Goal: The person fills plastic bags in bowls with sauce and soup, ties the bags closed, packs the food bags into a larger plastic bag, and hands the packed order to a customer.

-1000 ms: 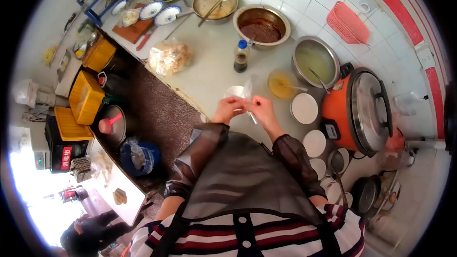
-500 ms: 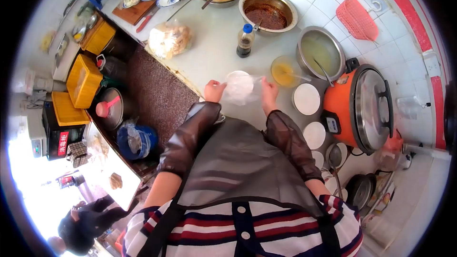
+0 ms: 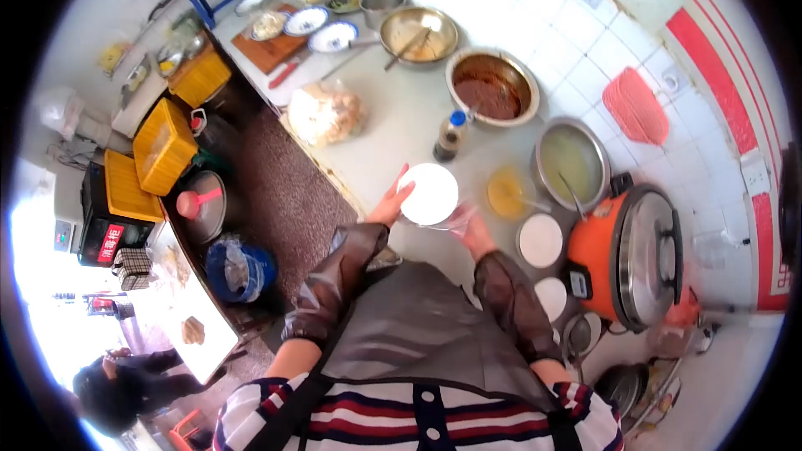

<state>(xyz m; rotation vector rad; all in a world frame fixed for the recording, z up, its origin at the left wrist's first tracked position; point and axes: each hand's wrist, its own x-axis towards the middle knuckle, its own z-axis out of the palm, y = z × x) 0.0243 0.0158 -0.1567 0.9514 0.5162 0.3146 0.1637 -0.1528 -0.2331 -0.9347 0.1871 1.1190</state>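
A round white dish point(image 3: 429, 193), perhaps a bowl, is held up over the counter by my left hand point(image 3: 391, 203), its fingers on the dish's left edge. Clear thin plastic, apparently a bag, covers the dish's lower right side. My right hand point(image 3: 476, 232), slightly blurred, grips that clear plastic bag point(image 3: 455, 221) at the right edge of the dish. Just beyond the dish stands a blue-capped bottle point(image 3: 449, 135) of dark liquid. To the right are a bowl of yellow liquid point(image 3: 505, 192) and another white dish point(image 3: 540, 240).
An orange cooker point(image 3: 610, 259) stands right, beside a metal basin of pale liquid point(image 3: 572, 164). Behind are a pot of dark red sauce point(image 3: 493, 88) and a metal pan point(image 3: 419, 33). A filled plastic bag point(image 3: 326, 114) lies near the counter's left edge. Another person point(image 3: 125, 388) is at lower left.
The white dish has come up off the counter into my left hand. My right hand has moved down, the plastic drawn over the dish's side. The view has shifted somewhat.
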